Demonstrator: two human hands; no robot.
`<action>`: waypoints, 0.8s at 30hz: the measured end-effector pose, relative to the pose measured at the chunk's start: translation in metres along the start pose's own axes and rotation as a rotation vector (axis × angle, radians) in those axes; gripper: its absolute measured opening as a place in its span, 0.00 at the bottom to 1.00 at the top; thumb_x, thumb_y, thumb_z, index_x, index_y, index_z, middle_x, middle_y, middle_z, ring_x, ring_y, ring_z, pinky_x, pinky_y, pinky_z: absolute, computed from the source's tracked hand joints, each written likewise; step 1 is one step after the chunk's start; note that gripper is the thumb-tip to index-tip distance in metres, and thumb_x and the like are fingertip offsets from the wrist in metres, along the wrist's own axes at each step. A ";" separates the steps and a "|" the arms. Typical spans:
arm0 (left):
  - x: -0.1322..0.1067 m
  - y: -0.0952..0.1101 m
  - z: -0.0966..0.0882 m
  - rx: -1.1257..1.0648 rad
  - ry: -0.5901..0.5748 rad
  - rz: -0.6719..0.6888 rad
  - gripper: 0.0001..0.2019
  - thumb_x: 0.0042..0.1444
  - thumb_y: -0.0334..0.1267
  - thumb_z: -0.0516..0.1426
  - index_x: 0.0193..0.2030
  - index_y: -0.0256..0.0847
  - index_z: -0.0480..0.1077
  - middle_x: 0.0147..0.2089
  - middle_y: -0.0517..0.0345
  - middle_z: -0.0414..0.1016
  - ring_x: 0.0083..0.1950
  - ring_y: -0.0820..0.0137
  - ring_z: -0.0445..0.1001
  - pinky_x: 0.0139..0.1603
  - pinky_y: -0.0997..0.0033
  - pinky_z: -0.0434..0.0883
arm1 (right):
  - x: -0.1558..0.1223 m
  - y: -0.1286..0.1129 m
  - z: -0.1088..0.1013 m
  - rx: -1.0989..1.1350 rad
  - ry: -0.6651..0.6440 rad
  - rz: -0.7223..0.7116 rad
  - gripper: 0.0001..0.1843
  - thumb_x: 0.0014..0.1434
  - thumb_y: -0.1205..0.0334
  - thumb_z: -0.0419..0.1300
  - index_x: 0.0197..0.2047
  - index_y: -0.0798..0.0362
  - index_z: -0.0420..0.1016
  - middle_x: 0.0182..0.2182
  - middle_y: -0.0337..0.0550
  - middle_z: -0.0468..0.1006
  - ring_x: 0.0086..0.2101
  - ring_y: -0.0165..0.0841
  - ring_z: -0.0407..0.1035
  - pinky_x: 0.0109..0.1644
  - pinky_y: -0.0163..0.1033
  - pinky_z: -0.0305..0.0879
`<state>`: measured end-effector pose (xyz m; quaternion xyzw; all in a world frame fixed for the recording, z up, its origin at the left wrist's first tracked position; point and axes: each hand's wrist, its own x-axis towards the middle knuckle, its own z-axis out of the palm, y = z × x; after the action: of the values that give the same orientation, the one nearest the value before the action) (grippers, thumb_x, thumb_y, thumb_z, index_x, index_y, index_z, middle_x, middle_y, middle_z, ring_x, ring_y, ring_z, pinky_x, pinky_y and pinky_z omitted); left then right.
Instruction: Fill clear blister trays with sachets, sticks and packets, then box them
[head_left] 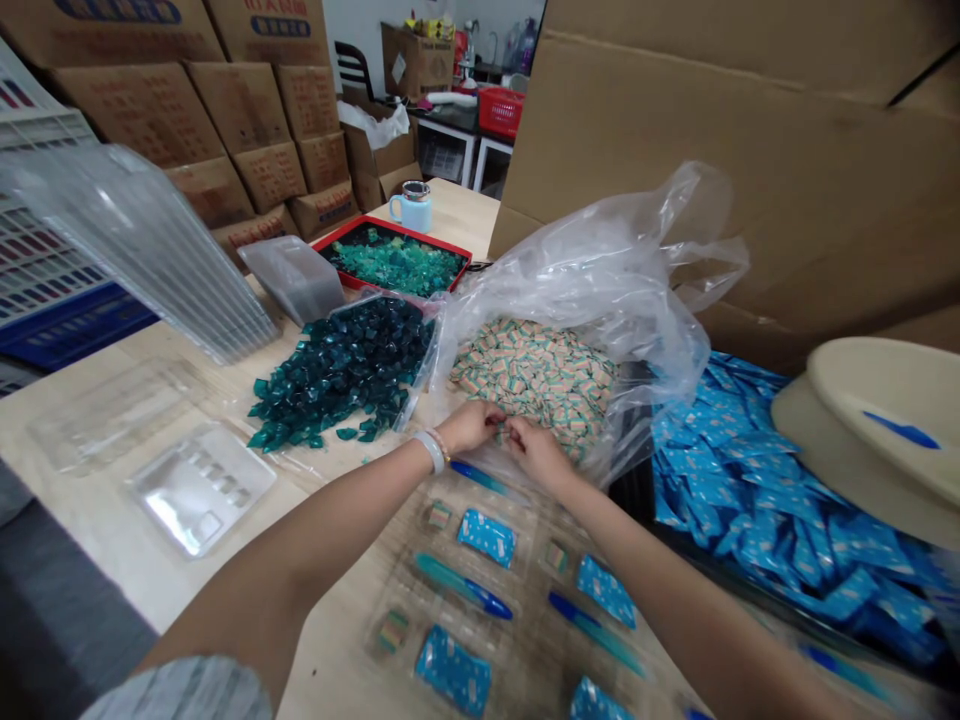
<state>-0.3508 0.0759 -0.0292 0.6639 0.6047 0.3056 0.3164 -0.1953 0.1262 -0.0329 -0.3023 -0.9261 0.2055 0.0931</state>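
The left hand (471, 425) and right hand (538, 455) meet at the near edge of a pile of little striped pieces (540, 375), with their fingers pinched in close. I cannot tell if they hold a piece, because the fingers hide what is between them. The pile sits just past the hands in a clear plastic bag (592, 265), and the bag's crinkly side stands up behind it.

Left of the hands is a heap of dark green chunks (356, 360) (shiny, like glass). Past that are a red tray (337, 238) of lighter green bits and a blue mug (415, 210). Right of the hands lie lots of blue packets (720, 450), partly hidden by a cream bowl (840, 400) that the edge cuts off. A big cardboard sheet (660, 110) blocks the view behind the bag.

Nearer than the hands, blurry clear trays (446, 548) hold more pieces, packets and blue-and-teal sticks (466, 588); the right arm covers some.

Far off to the left, brown boxes (240, 105) have red writing and blue patches, too fuzzy to read.
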 end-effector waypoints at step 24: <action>-0.023 0.024 0.014 0.303 0.092 0.000 0.16 0.51 0.29 0.49 0.47 0.37 0.63 0.41 0.50 0.70 0.43 0.66 0.68 0.43 0.69 0.65 | -0.010 -0.013 -0.010 -0.242 0.016 0.044 0.08 0.52 0.65 0.54 0.38 0.53 0.69 0.36 0.48 0.71 0.38 0.37 0.64 0.42 0.40 0.58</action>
<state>-0.3269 0.0504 -0.0199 0.6892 0.6579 0.2411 0.1845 -0.1911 0.1142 -0.0183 -0.3331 -0.9366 0.0917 0.0586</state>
